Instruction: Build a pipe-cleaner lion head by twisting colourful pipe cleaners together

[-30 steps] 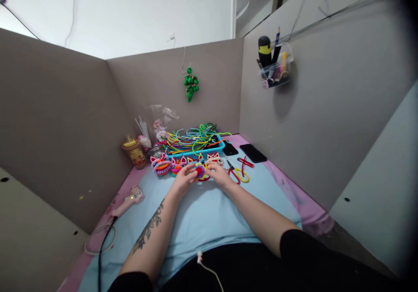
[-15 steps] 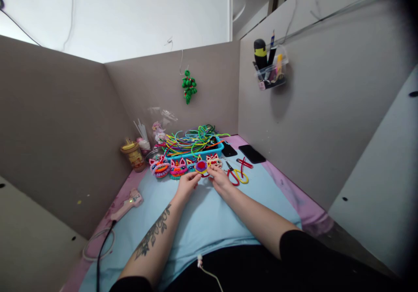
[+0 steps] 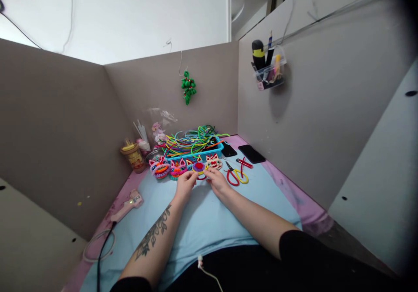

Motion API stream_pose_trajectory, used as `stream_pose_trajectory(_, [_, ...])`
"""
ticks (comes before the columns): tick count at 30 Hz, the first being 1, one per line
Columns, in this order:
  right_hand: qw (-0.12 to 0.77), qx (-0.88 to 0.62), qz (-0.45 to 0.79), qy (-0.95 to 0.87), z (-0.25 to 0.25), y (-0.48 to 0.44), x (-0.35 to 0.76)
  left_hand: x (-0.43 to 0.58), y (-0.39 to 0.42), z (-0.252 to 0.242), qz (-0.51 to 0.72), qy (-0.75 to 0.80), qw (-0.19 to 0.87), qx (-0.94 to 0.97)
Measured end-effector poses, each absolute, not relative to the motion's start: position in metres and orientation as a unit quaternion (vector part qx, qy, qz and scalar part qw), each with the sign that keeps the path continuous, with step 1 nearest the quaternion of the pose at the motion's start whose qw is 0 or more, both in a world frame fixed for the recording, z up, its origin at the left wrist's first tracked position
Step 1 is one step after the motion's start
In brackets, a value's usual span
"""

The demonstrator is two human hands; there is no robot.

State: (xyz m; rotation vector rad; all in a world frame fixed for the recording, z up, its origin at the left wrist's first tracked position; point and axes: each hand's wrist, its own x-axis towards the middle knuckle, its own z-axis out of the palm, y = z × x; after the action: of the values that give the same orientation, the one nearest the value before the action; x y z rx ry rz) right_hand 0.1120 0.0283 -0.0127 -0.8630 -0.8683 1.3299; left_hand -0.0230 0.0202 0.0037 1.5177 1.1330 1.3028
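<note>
Between my two hands is a small round coil of pipe cleaner (image 3: pixel 198 167), red in the middle, with purple and then yellow around it. My left hand (image 3: pixel 187 182) pinches its lower left edge. At its right edge, the fingers of my right hand (image 3: pixel 215 179) are closed on it. A red strand curves just below the coil. Behind my hands stand several colourful pipe-cleaner animal heads (image 3: pixel 160 169) with pointed ears, partly covered by the coil and fingers.
A blue basket (image 3: pixel 183 157) holds many loose pipe cleaners. Scissors (image 3: pixel 237 175), a red-handled tool (image 3: pixel 244 163) and a black phone (image 3: pixel 252 154) lie on the right. A pink glue gun (image 3: pixel 130 203) with its cord lies left, near a lidded cup (image 3: pixel 133 155). Grey panels enclose the table.
The coil and both hands have shifted slightly left. The coil's face has tipped a little flatter. Both hands keep hold of it.
</note>
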Motion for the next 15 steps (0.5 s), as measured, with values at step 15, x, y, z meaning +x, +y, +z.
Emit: stream_pose_trajectory(15, [0.642,-0.391,0.42,-0.508,-0.023,0.033,0.112,-0.018,0.006,0.021,0.549,0.406,0.309,0.662])
